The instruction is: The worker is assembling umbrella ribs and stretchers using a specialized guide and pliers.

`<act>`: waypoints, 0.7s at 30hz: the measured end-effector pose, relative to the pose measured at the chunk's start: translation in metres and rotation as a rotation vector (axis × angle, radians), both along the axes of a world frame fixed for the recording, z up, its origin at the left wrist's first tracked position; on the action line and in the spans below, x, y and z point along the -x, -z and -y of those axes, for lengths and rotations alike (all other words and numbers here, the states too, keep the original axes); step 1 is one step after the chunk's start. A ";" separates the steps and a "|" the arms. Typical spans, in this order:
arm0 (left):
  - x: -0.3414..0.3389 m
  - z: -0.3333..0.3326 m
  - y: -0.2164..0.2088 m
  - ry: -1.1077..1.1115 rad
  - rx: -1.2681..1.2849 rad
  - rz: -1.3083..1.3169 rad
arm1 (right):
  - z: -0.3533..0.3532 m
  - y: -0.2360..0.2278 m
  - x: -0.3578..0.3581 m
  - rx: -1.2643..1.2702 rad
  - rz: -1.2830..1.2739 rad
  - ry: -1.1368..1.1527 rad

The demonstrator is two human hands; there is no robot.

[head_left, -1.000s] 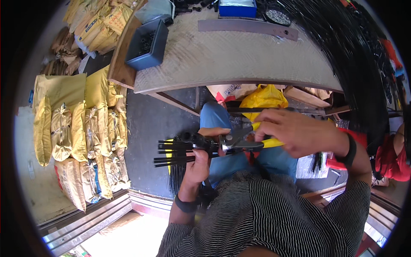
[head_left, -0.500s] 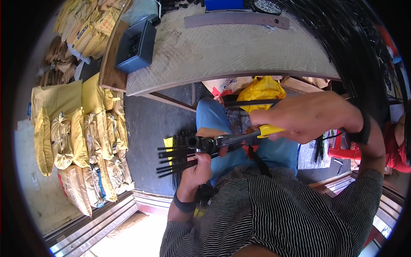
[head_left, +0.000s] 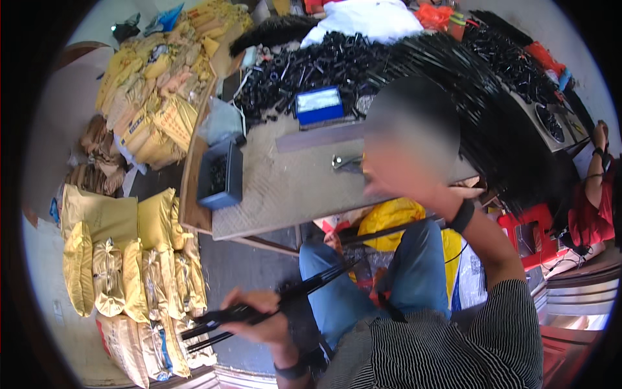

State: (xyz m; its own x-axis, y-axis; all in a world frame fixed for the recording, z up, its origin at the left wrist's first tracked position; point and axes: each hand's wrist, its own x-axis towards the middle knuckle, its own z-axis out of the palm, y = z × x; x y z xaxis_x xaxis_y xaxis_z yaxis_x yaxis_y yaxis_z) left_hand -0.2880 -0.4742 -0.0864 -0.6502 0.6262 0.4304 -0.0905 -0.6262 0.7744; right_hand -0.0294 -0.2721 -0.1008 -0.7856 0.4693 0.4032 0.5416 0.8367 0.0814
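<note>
My left hand [head_left: 256, 318] is closed around a black umbrella frame [head_left: 311, 283], a narrow bundle of thin dark rods. It slants from beside the yellow sacks up across my left knee. Over the table, my right hand [head_left: 411, 185] reaches forward, smeared by motion and partly covered by a blurred patch. At its fingertips are pliers [head_left: 346, 162] with a metal head, which points left over the tabletop. A bit of yellow handle shows by the fingers; most of the grip is hidden.
A grey bin [head_left: 220, 178] stands at the table's left end. Behind it lies a heap of small black parts [head_left: 278, 84], with a blue box [head_left: 319, 107] before it. Long black rods [head_left: 492, 117] pile up at right. Yellow sacks [head_left: 100, 214] line the left; a red stool [head_left: 528, 233] stands right.
My right hand has carried the pliers from the umbrella frame at my lap up over the table. My left hand has moved left and lower with the frame. The view has tilted up.
</note>
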 end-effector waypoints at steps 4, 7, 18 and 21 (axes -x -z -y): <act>0.053 0.019 -0.027 -0.015 -0.206 0.310 | 0.130 0.012 0.032 0.484 -0.048 -0.892; 0.077 0.017 -0.010 0.153 -0.335 0.672 | 0.181 0.052 0.034 0.973 -0.313 -0.691; -0.058 -0.010 0.082 1.269 1.053 0.034 | 0.141 -0.009 0.005 0.948 -1.538 -0.140; -0.061 -0.007 0.028 0.886 0.616 -0.416 | 0.148 0.015 0.023 1.017 -1.061 -0.236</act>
